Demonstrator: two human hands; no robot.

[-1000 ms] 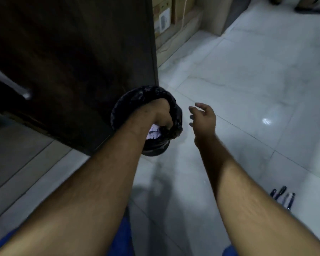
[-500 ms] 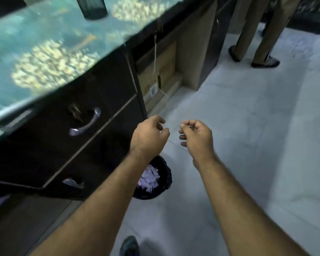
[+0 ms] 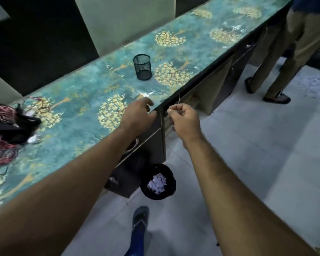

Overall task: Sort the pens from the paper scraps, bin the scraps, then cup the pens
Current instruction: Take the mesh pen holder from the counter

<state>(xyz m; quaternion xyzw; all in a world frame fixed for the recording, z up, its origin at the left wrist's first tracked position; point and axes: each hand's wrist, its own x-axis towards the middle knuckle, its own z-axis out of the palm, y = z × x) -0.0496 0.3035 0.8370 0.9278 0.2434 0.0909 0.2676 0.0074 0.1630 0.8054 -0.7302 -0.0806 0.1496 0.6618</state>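
Nearest you, the bin (image 3: 158, 182) on the floor already holds the scraps (image 3: 157, 182), so binning looks done; cupping the pens is left. Your left hand (image 3: 137, 115) rests curled and empty on the tabletop (image 3: 78, 111) edge; your right hand (image 3: 185, 118) pinches something thin, unclear what. No pens show. The cup (image 3: 142, 67) stands empty, well beyond both hands.
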